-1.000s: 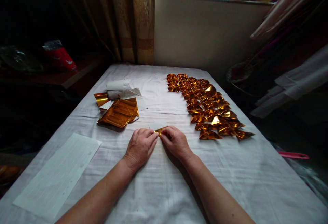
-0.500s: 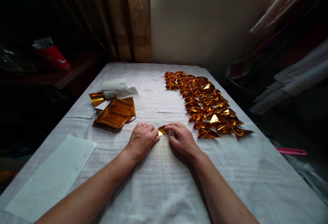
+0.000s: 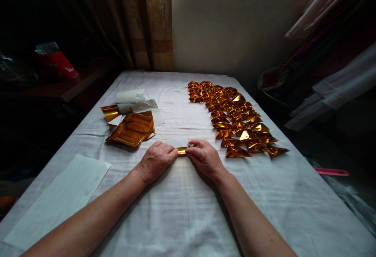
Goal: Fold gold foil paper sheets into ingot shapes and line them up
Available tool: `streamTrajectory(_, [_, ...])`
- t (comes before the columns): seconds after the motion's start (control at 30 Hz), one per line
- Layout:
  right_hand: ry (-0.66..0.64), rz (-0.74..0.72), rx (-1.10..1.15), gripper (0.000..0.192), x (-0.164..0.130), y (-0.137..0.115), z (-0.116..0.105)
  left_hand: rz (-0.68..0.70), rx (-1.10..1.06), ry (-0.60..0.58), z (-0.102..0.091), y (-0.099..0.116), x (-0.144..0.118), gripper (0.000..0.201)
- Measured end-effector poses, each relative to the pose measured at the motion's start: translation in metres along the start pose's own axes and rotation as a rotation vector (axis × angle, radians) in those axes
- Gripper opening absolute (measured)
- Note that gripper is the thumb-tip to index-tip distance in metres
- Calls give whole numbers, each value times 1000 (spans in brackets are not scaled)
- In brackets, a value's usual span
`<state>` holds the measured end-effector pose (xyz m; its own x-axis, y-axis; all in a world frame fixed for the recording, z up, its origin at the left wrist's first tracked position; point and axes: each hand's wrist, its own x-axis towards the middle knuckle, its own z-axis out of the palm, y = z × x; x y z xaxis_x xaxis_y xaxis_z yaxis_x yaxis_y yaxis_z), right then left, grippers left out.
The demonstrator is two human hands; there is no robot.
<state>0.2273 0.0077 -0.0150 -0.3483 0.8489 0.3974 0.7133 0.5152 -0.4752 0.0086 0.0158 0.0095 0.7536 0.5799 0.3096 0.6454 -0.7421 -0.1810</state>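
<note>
A white sheet of lined paper (image 3: 58, 200) is lying flat at the near left corner of the desk (image 3: 188, 218), which is wearing a creased white cloth. Farther back on the left, a loose stack of flat gold foil sheets (image 3: 131, 128) is resting on the cloth, with a curled strip of gold foil (image 3: 109, 112) just beside it and a roll of white tissue paper (image 3: 130, 96) touching the stack's far edge.

At the middle of the desk, near the front, the left hand (image 3: 155, 161) is lying knuckles up on the cloth, its fingers bunched together and pinching the left end of a small piece of gold foil paper with a white backing (image 3: 181, 147). The piece is sitting low against the cloth between the two hands, its white side showing at the top and a thin gold edge gleaming below. The right hand (image 3: 205, 158) is mirroring the left, its fingers pressed together on the right end of the same piece, so that the fingertips of the two hands are almost meeting.

To the right, a long band of folded gold foil shapes (image 3: 235, 120) is running from the far middle of the desk toward the near right, the shapes packed close in overlapping rows. The nearest shape is lying just beside the right hand without touching it. Off the desk's right edge, a pink plastic handle (image 3: 333, 172) is sticking out in the dim light.
</note>
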Motion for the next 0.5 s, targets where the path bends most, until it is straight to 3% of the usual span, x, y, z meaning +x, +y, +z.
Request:
streamTrajectory(0.2, [-60,-104,15,8,0,-7,3,-61,-229,65,-3,5,-18,18])
streamTrajectory(0.5, [-18,48,69,4,2,-1,5,-85,-269,28,-4,15,-29,28])
